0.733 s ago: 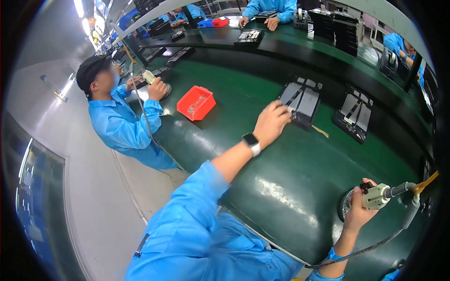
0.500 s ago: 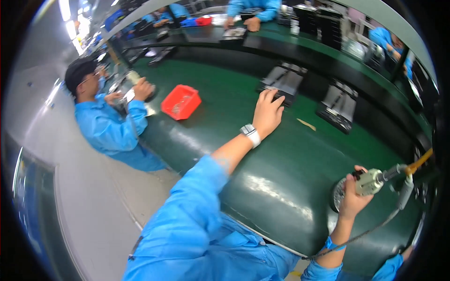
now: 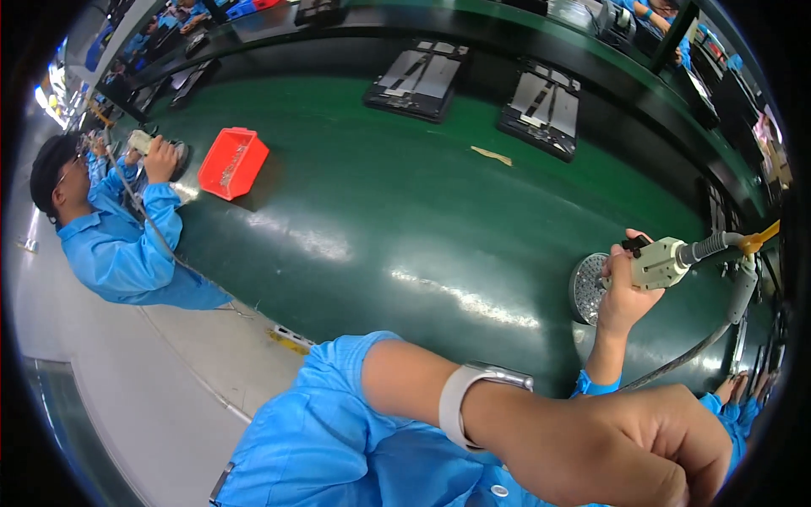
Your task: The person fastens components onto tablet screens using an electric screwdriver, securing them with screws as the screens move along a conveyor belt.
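My right hand (image 3: 627, 297) is wrapped round a pale green electric screwdriver (image 3: 661, 264), whose grey cable end points right. Its tip end is at a round dish of small screws (image 3: 585, 294) beside my fingers; the tip itself is hidden by the hand. Large in the lower right, my left hand (image 3: 625, 448) is close to the camera, with a pale-strapped watch (image 3: 460, 410) on the wrist. Its fingers curl downward, and whatever they hold, if anything, is hidden. Two flat dark device housings (image 3: 418, 80) (image 3: 542, 110) lie at the far side of the green bench.
A red bin (image 3: 234, 163) with small parts stands on the green bench (image 3: 355, 194) toward the left. A yellowish strip (image 3: 492, 155) lies before the housings. A co-worker in blue (image 3: 127, 228) holds a tool at the left. A yellow hanger and grey cable (image 3: 714, 355) are at right.
My left hand has left the nearer edge of the left housing and come back toward me, up close to the camera. The right hand still holds the screwdriver by the dish. The view has shifted right.
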### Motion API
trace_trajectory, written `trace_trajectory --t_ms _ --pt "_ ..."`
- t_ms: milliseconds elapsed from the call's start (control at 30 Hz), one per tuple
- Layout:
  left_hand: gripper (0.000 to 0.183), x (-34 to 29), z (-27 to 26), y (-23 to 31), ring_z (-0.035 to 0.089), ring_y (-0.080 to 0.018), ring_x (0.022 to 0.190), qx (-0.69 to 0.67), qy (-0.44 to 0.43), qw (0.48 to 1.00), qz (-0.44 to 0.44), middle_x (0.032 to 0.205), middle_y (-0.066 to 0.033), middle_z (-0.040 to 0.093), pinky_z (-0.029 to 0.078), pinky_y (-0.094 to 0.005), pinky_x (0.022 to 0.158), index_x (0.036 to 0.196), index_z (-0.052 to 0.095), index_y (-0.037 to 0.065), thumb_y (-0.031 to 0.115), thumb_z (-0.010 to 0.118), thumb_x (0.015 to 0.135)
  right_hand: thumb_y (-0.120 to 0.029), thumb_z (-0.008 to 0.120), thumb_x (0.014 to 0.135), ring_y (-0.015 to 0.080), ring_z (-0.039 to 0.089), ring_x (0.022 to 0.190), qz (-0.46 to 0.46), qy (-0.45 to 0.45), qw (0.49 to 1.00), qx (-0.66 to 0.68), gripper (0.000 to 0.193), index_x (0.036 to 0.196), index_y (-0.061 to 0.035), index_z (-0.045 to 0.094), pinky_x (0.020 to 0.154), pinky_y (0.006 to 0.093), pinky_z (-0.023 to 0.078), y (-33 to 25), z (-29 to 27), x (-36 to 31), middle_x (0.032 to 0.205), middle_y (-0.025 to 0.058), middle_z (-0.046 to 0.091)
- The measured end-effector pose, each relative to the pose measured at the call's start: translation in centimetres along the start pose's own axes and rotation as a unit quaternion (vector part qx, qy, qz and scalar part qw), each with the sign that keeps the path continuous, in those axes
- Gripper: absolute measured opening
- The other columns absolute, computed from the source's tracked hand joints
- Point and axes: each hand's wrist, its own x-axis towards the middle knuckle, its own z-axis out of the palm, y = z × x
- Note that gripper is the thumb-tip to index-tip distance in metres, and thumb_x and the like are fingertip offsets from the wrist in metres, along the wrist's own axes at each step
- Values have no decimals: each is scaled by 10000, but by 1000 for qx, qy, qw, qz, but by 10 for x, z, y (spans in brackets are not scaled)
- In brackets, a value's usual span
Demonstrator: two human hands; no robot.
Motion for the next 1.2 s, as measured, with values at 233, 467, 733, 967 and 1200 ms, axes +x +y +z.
trace_trajectory --t_ms 233,467,733,967,1200 --pt "281 12 -1 -14 649 -152 859 -91 -22 994 -60 979 -139 717 499 -266 734 1063 707 -62 162 606 925 104 662 809 81 540 588 -1 2 1000 1 300 1096 34 610 522 202 453 -5 -14 0 801 43 585" --pt "185 19 -26 -9 661 -127 615 -5 25 999 -30 728 -84 667 509 -233 527 1002 644 -34 131 618 923 82 696 806 89 577 701 0 10 1000 13 337 1116 21 579 609 230 494 7 -29 1 922 69 637" --pt "366 -57 -226 133 677 -291 940 832 418 341 131 1031 -167 699 533 -388 842 1106 702 -7 191 780 808 69 669 808 152 631 708 41 -38 996 63 285 1086 55 607 701 312 540 -26 -8 24 817 71 635" --pt "708 -111 -294 178 493 -406 1259 903 400 120 -105 1317 -215 593 444 -462 1030 1350 602 116 409 832 748 17 640 781 147 500 497 62 -8 993 98 243 1017 61 600 535 329 459 -10 -16 31 642 60 546" --pt "567 -99 -303 206 650 -318 1046 877 353 324 22 1220 -173 656 500 -333 940 1253 649 -6 282 827 799 15 636 778 139 498 504 71 -16 994 84 227 998 54 596 533 320 455 4 -14 30 642 57 538"
